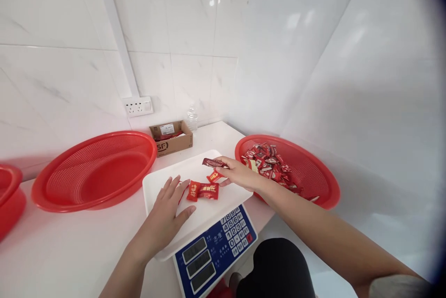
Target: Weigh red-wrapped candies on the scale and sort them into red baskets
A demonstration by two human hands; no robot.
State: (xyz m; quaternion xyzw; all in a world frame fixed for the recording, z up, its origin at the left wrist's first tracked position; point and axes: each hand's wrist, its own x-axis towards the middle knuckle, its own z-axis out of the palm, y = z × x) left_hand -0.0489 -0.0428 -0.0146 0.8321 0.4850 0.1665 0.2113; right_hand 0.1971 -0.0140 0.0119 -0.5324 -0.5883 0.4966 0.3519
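A white scale tray (167, 175) lies in front of me with several red wrapped candies (209, 191) near its middle. My left hand (166, 216) is spread over the tray's left side, thumb out. Its fingertips are beside the candies and partly cover one red wrapper. From the right, my right hand (240, 175) reaches over the tray, closed on a dark red wrapped candy (209, 163). Just below those fingers is a smaller bright red candy (213, 176); whether the hand also grips it I cannot tell. The blue scale panel (218, 247) shows below the tray.
To the right stands a red mesh basket (322, 182) with a heap of wrapped candies. Another red basket (97, 168) is at the left, and part of one more (12, 205) at the edge. A cardboard box (177, 143) and clear bottle (192, 119) stand by the wall.
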